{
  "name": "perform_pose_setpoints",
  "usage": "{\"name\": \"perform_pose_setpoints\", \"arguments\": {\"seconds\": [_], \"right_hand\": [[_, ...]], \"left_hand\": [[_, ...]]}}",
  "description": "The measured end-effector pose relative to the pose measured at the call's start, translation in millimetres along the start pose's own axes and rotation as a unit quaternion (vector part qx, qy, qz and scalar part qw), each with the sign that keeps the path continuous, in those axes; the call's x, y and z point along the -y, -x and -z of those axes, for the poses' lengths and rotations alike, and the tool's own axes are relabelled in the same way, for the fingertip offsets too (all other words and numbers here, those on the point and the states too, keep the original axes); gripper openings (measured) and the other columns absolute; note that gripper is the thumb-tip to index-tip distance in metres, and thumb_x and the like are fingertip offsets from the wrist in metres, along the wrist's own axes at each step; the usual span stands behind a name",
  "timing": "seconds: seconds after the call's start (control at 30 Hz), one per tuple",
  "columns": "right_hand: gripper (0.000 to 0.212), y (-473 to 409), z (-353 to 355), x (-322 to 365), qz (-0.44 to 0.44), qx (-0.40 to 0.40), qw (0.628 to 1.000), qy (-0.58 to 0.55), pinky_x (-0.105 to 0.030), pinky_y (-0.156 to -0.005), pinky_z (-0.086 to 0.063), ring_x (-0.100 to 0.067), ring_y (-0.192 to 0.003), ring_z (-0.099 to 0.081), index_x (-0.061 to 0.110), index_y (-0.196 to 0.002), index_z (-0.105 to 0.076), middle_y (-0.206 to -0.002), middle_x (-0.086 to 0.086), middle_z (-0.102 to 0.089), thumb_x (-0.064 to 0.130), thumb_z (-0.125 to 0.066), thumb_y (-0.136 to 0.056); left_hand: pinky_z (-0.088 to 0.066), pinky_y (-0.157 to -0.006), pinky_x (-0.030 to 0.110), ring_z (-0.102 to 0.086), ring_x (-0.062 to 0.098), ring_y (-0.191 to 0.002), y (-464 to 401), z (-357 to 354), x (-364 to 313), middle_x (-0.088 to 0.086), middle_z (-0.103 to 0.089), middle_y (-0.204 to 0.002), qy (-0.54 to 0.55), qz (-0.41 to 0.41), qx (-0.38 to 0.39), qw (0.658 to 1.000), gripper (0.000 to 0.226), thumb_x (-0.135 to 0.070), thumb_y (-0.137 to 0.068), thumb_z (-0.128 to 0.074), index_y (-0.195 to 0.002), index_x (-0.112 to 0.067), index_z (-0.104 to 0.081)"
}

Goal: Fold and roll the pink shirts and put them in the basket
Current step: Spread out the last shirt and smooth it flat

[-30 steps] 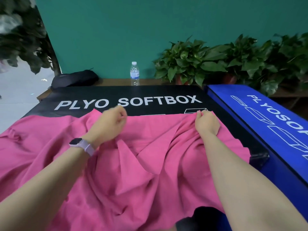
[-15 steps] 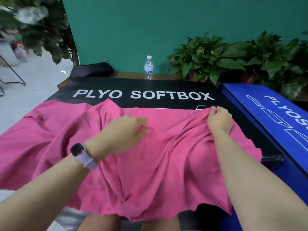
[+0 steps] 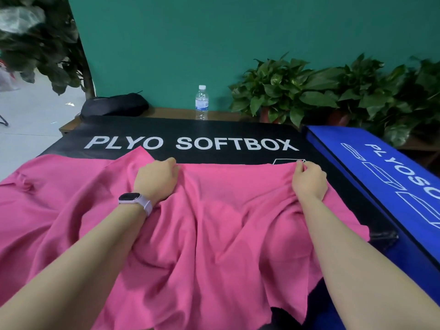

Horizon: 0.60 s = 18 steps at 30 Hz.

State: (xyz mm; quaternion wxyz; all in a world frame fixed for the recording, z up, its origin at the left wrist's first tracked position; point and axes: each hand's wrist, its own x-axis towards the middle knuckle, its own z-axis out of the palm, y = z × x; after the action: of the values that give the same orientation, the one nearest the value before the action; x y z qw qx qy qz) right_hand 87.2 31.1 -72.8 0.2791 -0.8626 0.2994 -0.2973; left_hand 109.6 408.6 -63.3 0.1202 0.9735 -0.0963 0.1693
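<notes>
Gripping the shirt [image 3: 214, 222] edge, center frame, your left hand [image 3: 156, 181] and right hand [image 3: 309, 182] fingers clamped; uneven pull risks crooked fold.

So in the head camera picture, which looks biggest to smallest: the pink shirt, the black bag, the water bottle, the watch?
1. Pink shirt
2. Black bag
3. Watch and water bottle look alike; the watch is much nearer the camera, so unsure.

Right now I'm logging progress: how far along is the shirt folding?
Early. Done: nothing folded or rolled shows, and no basket is in view. In hand: the left hand and right hand each grip the far edge of a pink shirt, pulled fairly straight across the black softbox; the cloth nearer the person lies wrinkled. Left: flatten, fold, roll, then put it in the basket.
</notes>
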Motion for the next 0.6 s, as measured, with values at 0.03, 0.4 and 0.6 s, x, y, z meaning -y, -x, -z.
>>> {"name": "perform_pose_setpoints", "arguments": {"seconds": [0.03, 0.4, 0.6], "right_hand": [[0.041, 2.3, 2.6, 1.5, -0.001, -0.001, 1.0, -0.007, -0.036, -0.069, -0.04, -0.031, -0.081, -0.057, 0.014, -0.078, -0.059, -0.081, -0.008, -0.065, 0.04, -0.043, -0.105], [0.049, -42.2, 87.6, -12.6, 0.071, 0.031, 0.994, 0.078, -0.038, -0.062, -0.035, -0.036, -0.069, -0.047, 0.012, -0.06, -0.045, -0.061, -0.005, -0.051, 0.037, -0.053, -0.101], [0.035, -35.4, 59.6, -21.5, 0.041, 0.103, 0.982, 0.153, -0.041, -0.076, -0.046, -0.038, -0.089, -0.06, 0.011, -0.08, -0.061, -0.092, -0.015, -0.064, 0.038, -0.051, -0.1]], "left_hand": [[-0.038, -0.057, 0.037, -0.059, 0.037, -0.07, -0.2, 0.5, 1.5, 0.008, -0.064, -0.075, 0.007, -0.004, -0.002, 1.0, 0.027, -0.034, -0.102, -0.038, -0.081, -0.018, -0.044], [-0.042, -0.067, 0.035, -0.066, 0.038, -0.09, -7.4, 13.3, -16.3, 0.013, -0.067, -0.098, -0.083, 0.043, 0.057, 0.994, 0.028, -0.036, -0.101, -0.048, -0.096, -0.013, -0.064], [-0.039, -0.074, 0.033, -0.066, 0.034, -0.102, 0.8, 9.5, -38.4, 0.011, -0.066, -0.112, -0.153, 0.043, 0.105, 0.982, 0.027, -0.011, -0.097, -0.039, -0.112, -0.013, -0.06]]}}
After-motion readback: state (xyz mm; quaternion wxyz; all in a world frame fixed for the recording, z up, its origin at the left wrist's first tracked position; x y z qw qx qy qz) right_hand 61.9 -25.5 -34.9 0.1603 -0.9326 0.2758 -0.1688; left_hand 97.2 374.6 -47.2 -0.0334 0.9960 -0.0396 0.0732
